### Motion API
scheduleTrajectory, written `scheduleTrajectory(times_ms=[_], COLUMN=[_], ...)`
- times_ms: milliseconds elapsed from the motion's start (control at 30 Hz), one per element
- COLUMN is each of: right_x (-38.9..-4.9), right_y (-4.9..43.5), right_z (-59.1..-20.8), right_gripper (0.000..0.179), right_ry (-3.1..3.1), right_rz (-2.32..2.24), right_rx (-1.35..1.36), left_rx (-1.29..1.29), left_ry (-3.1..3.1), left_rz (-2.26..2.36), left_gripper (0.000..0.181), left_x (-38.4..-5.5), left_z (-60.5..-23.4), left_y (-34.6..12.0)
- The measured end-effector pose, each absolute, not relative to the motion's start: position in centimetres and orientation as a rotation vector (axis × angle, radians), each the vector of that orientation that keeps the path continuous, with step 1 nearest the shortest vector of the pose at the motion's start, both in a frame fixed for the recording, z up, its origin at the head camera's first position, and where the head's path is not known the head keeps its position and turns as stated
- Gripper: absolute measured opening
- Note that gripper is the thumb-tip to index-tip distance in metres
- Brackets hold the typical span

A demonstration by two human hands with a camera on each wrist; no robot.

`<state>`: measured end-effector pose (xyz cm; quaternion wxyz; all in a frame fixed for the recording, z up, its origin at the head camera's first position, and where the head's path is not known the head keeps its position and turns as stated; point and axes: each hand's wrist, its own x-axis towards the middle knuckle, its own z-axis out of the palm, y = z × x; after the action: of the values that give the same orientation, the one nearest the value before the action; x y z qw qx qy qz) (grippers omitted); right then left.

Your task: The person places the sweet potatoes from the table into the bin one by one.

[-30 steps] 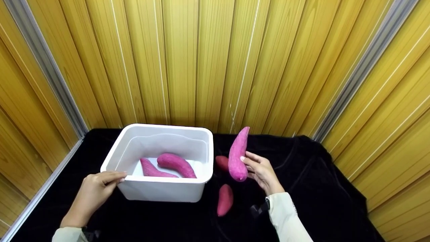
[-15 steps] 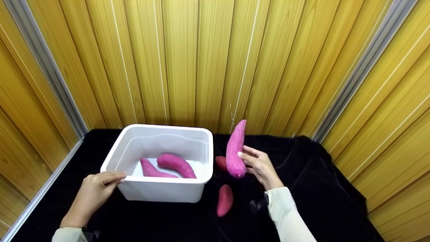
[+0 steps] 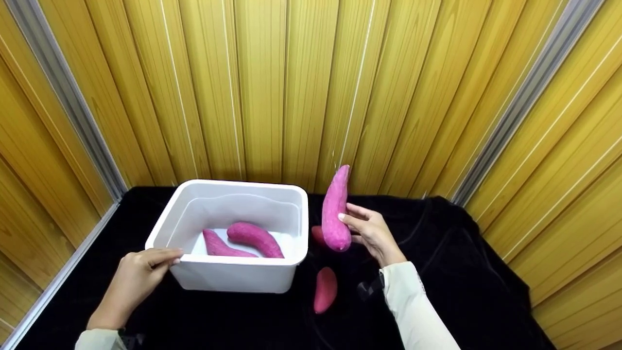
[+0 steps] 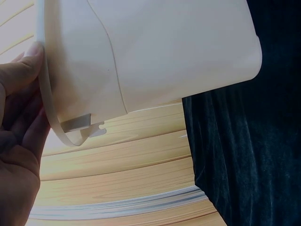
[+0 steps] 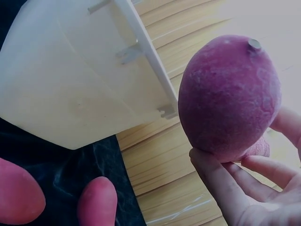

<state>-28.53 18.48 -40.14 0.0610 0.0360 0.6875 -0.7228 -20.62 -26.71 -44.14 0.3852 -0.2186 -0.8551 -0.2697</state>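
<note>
My right hand grips a long pink-purple sweet potato, thumb on its near side. It is raised right of the white plastic bin, nearly upright, with its narrow end up. The right wrist view shows the sweet potato's blunt end above the fingers. My left hand holds the bin's near-left rim; in the left wrist view the thumb and fingers pinch that rim. Inside the bin lie two more sweet potatoes, one curved and one tapered, partly hidden by the near wall.
Two smaller smooth red oblong pieces lie on the black cloth right of the bin. The nearer one shows whole; the farther one is partly behind the held sweet potato. Yellow wood-patterned walls enclose the back and sides.
My right hand has moved up and slightly left with the sweet potato, covering more of the farther red piece. The left hand and the bin have stayed put.
</note>
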Motion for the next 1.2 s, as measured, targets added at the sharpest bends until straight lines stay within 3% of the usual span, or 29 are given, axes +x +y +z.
scheduleTrajectory(times_ms=[1200], right_x=[-29.9], right_y=[13.4], right_z=[-36.6], right_gripper=[0.063], right_ry=[2.075], right_rz=[-2.151], right_rx=[-0.009], left_rx=[-0.548], left_ry=[-2.192], left_rz=[-0.675], left_gripper=[0.030], left_x=[-20.6], left_z=[-44.2], left_y=[-26.7])
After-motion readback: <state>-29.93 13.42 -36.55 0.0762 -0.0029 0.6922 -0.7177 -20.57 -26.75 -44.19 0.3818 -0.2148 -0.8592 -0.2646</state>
